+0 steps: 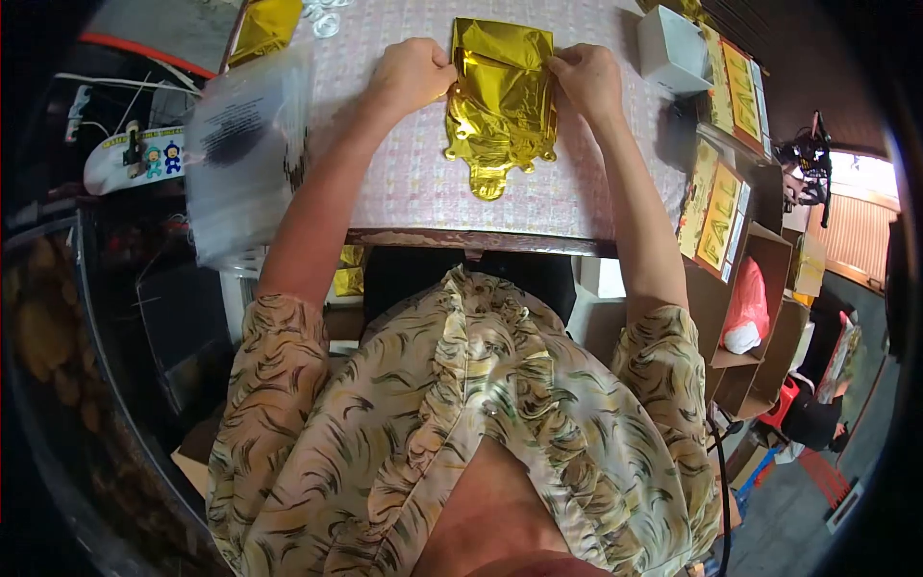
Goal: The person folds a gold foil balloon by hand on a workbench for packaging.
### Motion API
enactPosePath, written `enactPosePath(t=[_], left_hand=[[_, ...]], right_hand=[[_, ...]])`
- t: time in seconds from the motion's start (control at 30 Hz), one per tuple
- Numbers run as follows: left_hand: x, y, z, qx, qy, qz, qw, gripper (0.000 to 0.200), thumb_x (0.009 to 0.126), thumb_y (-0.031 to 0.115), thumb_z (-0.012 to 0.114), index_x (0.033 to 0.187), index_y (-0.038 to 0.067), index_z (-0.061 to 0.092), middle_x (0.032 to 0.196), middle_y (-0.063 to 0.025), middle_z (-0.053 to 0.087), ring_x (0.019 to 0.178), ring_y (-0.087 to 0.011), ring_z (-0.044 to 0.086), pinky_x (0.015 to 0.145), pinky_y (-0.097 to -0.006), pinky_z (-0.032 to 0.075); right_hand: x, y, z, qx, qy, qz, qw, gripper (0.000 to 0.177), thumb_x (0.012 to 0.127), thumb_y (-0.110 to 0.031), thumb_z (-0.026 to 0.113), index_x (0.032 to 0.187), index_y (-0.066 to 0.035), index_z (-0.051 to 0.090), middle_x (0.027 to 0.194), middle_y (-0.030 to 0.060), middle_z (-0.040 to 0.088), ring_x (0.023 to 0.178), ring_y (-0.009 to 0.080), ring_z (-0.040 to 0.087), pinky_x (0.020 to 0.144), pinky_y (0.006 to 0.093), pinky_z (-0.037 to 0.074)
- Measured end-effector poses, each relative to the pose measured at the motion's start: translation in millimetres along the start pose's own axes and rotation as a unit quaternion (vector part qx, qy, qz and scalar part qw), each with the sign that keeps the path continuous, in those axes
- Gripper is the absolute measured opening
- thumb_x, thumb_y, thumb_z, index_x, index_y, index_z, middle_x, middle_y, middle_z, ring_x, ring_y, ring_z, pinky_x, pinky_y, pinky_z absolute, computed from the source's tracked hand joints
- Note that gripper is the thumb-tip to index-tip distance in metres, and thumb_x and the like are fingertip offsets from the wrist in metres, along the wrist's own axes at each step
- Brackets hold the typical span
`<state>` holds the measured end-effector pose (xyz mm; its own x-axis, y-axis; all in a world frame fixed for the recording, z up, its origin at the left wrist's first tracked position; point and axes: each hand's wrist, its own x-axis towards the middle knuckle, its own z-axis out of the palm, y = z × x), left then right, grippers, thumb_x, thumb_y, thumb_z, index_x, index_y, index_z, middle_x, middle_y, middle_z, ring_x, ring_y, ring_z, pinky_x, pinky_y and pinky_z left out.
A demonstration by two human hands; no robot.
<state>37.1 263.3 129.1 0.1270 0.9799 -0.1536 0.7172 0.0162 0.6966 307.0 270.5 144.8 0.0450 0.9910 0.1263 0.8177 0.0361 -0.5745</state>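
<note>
A folded gold foil balloon [502, 96] lies flat on the checked tablecloth in front of me, its lower edge crumpled with small rounded tabs. My left hand [415, 77] is closed at its upper left edge, thumb and fingers pinching the foil. On the opposite side my right hand [588, 81] pinches the upper right edge between thumb and finger. A crease runs across the foil between the two hands. More gold foil [265, 29] lies at the table's far left corner, beside some white coiled ribbon [325, 19].
Clear plastic bags [245, 159] are stacked along the left table edge. To the right stand a white box [673, 50] and printed "FALL" cards [719, 216]. Cardboard boxes [760, 317], one holding a red and white bag [746, 306], sit below the table's right side.
</note>
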Motion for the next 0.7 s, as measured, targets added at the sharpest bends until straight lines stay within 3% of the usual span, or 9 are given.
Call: enactPosePath(t=[0.17, 0.23, 0.27, 0.33, 0.37, 0.4, 0.47, 0.53, 0.7], left_hand=[[-3, -14, -16, -0.028, -0.012, -0.003, 1.000, 0.028, 0.084, 0.031, 0.070, 0.094, 0.005, 0.076, 0.082, -0.0135, 0.077, 0.081, -0.0287, 0.075, 0.080, -0.0394, 0.059], [-1, -7, -28, 0.058, 0.136, 0.126, 0.981, 0.023, 0.094, 0.021, 0.070, 0.107, 0.002, 0.073, 0.100, -0.0089, 0.078, 0.089, -0.0210, 0.075, 0.081, -0.0320, 0.058], [5, -8, -28, 0.056, 0.138, 0.121, 0.981, 0.023, 0.094, 0.021, 0.070, 0.107, 0.002, 0.073, 0.100, -0.0089, 0.078, 0.089, -0.0210, 0.075, 0.081, -0.0320, 0.058], [30, -14, -30, 0.001, 0.164, 0.327, 0.931, 0.022, 0.098, 0.018, 0.065, 0.116, 0.008, 0.073, 0.117, -0.0058, 0.075, 0.104, -0.0223, 0.072, 0.092, -0.0322, 0.056], [43, -18, -35, 0.001, 0.169, 0.323, 0.931, 0.022, 0.098, 0.018, 0.065, 0.116, 0.008, 0.073, 0.117, -0.0058, 0.075, 0.104, -0.0223, 0.072, 0.092, -0.0322, 0.056], [53, -18, -41, -0.058, -0.027, 0.257, 0.964, 0.056, 0.093, 0.027, 0.073, 0.140, 0.013, 0.044, 0.142, -0.0112, 0.049, 0.127, -0.0354, 0.048, 0.108, -0.0412, 0.038], [56, -22, -35, -0.118, -0.219, 0.179, 0.952, 0.101, 0.088, 0.036, 0.081, 0.164, 0.019, 0.016, 0.168, -0.0167, 0.023, 0.150, -0.0486, 0.025, 0.125, -0.0503, 0.020], [42, -22, -10, -0.071, 0.086, 0.312, 0.943, 0.023, 0.099, 0.014, 0.062, 0.118, 0.007, 0.073, 0.126, -0.0067, 0.072, 0.111, -0.0222, 0.069, 0.097, -0.0319, 0.054], [43, -28, -11, -0.008, 0.056, 0.317, 0.947, 0.025, 0.100, 0.015, 0.062, 0.122, 0.007, 0.073, 0.130, -0.0044, 0.070, 0.116, -0.0211, 0.068, 0.102, -0.0301, 0.053]], right_hand=[[8, 4, 7, 0.041, -0.014, -0.007, 0.999, 0.029, 0.086, -0.023, 0.077, 0.102, 0.001, 0.078, 0.086, 0.0152, 0.078, 0.073, 0.0216, 0.073, 0.071, 0.0337, 0.057], [8, 2, 6, 0.055, -0.017, 0.012, 0.998, 0.029, 0.085, -0.025, 0.077, 0.100, 0.000, 0.079, 0.088, 0.0159, 0.077, 0.078, 0.0258, 0.074, 0.075, 0.0364, 0.057], [7, 1, 6, 0.070, -0.018, 0.032, 0.997, 0.029, 0.083, -0.027, 0.078, 0.097, -0.002, 0.079, 0.090, 0.0166, 0.077, 0.083, 0.0300, 0.075, 0.078, 0.0390, 0.057], [5, -2, 7, 0.070, -0.013, 0.032, 0.997, 0.029, 0.083, -0.028, 0.078, 0.098, -0.003, 0.079, 0.089, 0.0159, 0.077, 0.082, 0.0287, 0.075, 0.078, 0.0386, 0.057], [6, -5, 7, 0.071, -0.002, 0.033, 0.997, 0.030, 0.083, -0.028, 0.078, 0.099, -0.003, 0.079, 0.089, 0.0152, 0.078, 0.081, 0.0274, 0.075, 0.078, 0.0382, 0.057], [6, -5, 8, 0.070, -0.006, 0.028, 0.997, 0.030, 0.083, -0.028, 0.078, 0.099, -0.003, 0.079, 0.089, 0.0152, 0.078, 0.081, 0.0274, 0.075, 0.078, 0.0382, 0.057], [6, -4, 10, 0.059, 0.007, 0.002, 0.998, 0.030, 0.087, -0.024, 0.079, 0.103, 0.001, 0.077, 0.087, 0.0113, 0.078, 0.072, 0.0149, 0.071, 0.069, 0.0296, 0.055], [5, -4, 12, 0.077, 0.002, 0.008, 0.997, 0.030, 0.086, -0.023, 0.080, 0.103, 0.001, 0.077, 0.087, 0.0110, 0.078, 0.073, 0.0151, 0.071, 0.070, 0.0293, 0.055], [6, 1, 16, 0.100, -0.006, 0.009, 0.995, 0.030, 0.085, -0.022, 0.081, 0.106, -0.001, 0.078, 0.091, 0.0117, 0.078, 0.076, 0.0165, 0.072, 0.072, 0.0306, 0.057]])
